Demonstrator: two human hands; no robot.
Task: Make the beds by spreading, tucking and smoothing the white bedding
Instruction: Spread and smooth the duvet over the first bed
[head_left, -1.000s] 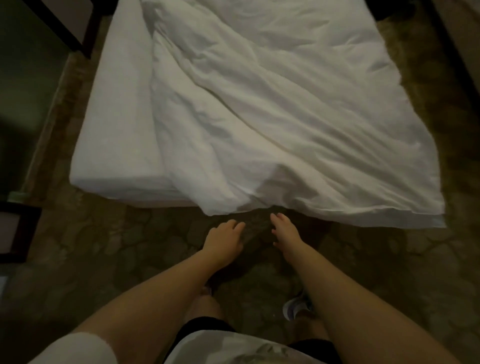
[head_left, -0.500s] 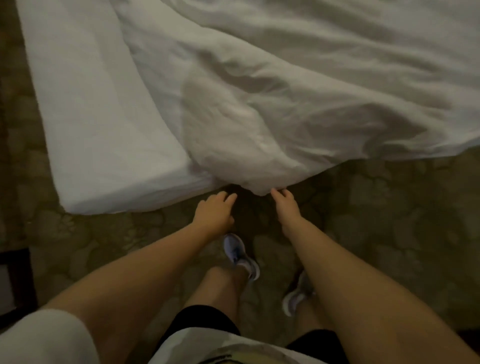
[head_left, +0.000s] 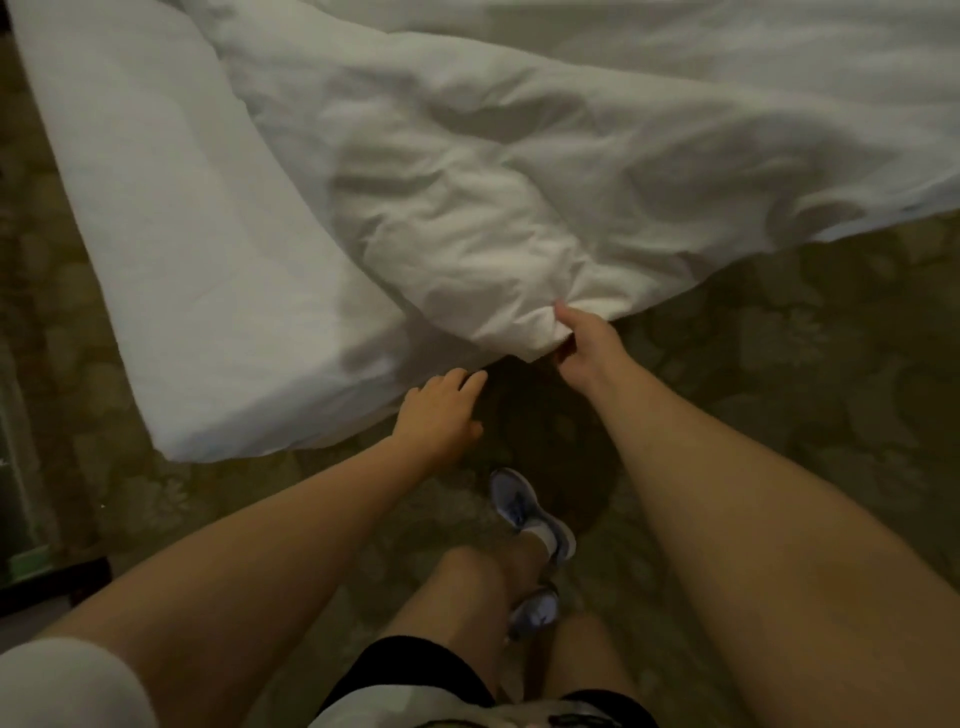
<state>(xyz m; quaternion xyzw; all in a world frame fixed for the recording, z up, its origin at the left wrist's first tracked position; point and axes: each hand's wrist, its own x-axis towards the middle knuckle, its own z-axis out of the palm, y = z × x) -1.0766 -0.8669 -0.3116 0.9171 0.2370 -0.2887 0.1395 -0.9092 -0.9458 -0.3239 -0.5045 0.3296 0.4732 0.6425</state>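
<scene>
Right hand (head_left: 588, 347) now on duvet corner (head_left: 511, 325)

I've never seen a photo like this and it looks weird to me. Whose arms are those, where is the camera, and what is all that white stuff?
There is no machine here, just a person making a bed. The camera sits on the person's head and looks down, so you see their own arms, legs and shoes as if you were them. The big crumpled white thing is a duvet. It lies crooked on the mattress, which has a smooth white sheet. Part of the duvet hangs past the bed's edge over the patterned carpet. The right hand grips a corner of the duvet, with its fingers curled around the cloth. The left hand holds nothing, and its fingers stretch toward the bed's edge.
</scene>
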